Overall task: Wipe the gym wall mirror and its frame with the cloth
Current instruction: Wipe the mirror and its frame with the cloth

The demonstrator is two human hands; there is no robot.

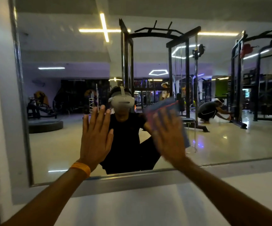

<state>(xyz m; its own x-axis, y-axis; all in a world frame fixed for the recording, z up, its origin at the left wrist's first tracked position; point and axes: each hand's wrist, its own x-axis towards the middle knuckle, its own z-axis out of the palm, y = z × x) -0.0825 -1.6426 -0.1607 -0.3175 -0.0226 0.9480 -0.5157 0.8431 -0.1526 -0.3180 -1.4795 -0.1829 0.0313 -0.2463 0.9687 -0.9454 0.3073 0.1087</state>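
Closest to me, my left forearm (50, 193) with its orange woven wristband (81, 168) reaches up. From the left, the thin silver metal frame (20, 95) edges the large gym wall mirror (58, 136). The cloth is nowhere near that strip. My left hand (96, 137) lies flat on the glass, fingers (102, 115) straight and spread, likely to brace me. My right hand (167, 136) — blurred — presses the blue, red-edged cloth (164, 105) against the glass, fingers flat for broad contact.
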